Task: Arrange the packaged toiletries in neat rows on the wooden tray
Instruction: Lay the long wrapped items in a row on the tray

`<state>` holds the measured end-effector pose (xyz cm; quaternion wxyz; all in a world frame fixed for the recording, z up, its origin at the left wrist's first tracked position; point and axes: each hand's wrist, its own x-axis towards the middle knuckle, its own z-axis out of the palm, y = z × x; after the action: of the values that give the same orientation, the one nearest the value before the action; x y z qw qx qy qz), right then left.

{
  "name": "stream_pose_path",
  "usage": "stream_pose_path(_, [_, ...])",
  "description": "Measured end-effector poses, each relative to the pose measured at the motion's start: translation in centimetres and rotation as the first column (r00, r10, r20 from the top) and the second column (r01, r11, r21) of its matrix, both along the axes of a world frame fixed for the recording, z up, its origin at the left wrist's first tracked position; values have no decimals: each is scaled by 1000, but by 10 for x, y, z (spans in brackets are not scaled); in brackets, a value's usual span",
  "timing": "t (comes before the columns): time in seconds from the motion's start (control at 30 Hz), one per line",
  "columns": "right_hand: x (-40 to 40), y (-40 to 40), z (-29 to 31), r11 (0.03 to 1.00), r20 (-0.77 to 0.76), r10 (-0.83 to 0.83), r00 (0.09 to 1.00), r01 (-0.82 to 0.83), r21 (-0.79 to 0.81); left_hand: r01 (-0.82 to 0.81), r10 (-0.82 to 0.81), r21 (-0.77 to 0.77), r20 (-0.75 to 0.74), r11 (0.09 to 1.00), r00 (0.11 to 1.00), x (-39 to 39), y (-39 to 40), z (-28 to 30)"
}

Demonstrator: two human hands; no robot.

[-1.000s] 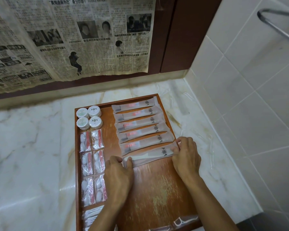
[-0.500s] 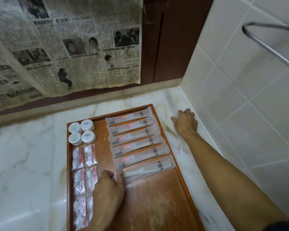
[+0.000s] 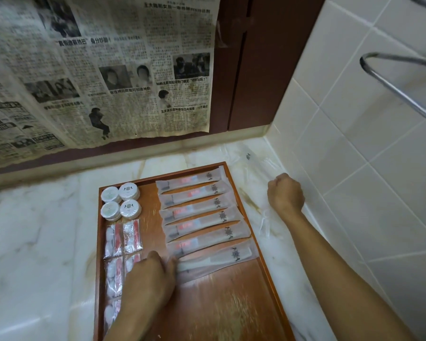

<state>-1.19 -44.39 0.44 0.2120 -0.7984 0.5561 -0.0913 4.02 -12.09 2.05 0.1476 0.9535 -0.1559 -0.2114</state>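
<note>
Wooden tray [image 3: 231,303] on marble worktop [image 3: 35,230], long side running 12 to 6. Seven long packets [image 3: 202,217] in row down tray's right half; four round tins [image 3: 121,200] at tray's 11 o'clock corner; small sachets [image 3: 123,237] in two columns below tins. Your left hand [image 3: 150,279] flat on tray, fingers [image 3: 170,264] spread, pressing left end of nearest packet [image 3: 219,259]. Your right hand [image 3: 284,195] off tray at 2 o'clock, fist closed on clear plastic wrapper [image 3: 266,217] near tiled wall [image 3: 354,168].
</note>
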Motion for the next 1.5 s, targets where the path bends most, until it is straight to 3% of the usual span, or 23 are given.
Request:
stream_pose_path(0.1, [-16,23,17,945,257,-197,946,113,308,60,-64,40,110,997,992,1,-8,24])
stream_pose_path(0.17, [-27,47,30,855,429,-311,848,52,516,85,-72,-80,155,993,985,2,-17,37])
stream_pose_path(0.23, [-37,75,44,758,489,-376,787,-43,651,59,-42,-291,63,955,997,4,-28,45])
stream_pose_path(0.3, [-43,106,54,664,508,-409,758,-135,736,-48,-16,-467,-132,883,991,6,-41,51])
stream_pose_path(0.4, [-48,150,60,542,518,-430,740,-247,803,-117,-40,-594,-245,796,969,5,-56,59])
stream_pose_path(0.5, [-51,186,65,497,532,-398,748,-311,810,-217,-61,-711,-343,669,937,-3,-56,67])
stream_pose_path(0.6, [-56,206,64,515,531,-340,776,-318,796,-286,-23,-725,-383,626,923,-10,-43,66])
stream_pose_path(0.7, [-66,212,58,692,516,-115,849,-304,654,-343,8,-708,-430,617,903,-17,-24,60])
stream_pose_path(0.77, [-70,207,62,761,530,-69,845,-299,576,-318,-15,-691,-429,649,903,-23,-13,60])
stream_pose_path(0.87, [-66,192,81,727,609,-117,785,-350,591,-242,-91,-673,-420,699,903,-32,1,62])
stream_pose_path(1.0, [-59,173,102,631,626,-136,767,-420,652,-53,-270,-647,-389,760,881,-41,14,66])
stream_pose_path(1.17, [-83,165,91,690,590,-117,799,-362,627,186,-422,-530,-368,827,829,-47,27,68])
stream_pose_path(1.33, [-120,163,50,809,484,-121,867,-196,554,62,-349,-444,-604,894,717,-54,50,51])
stream_pose_path(1.5, [-138,165,25,815,335,56,941,-236,529,-169,-90,-333,-639,928,764,-66,64,24])
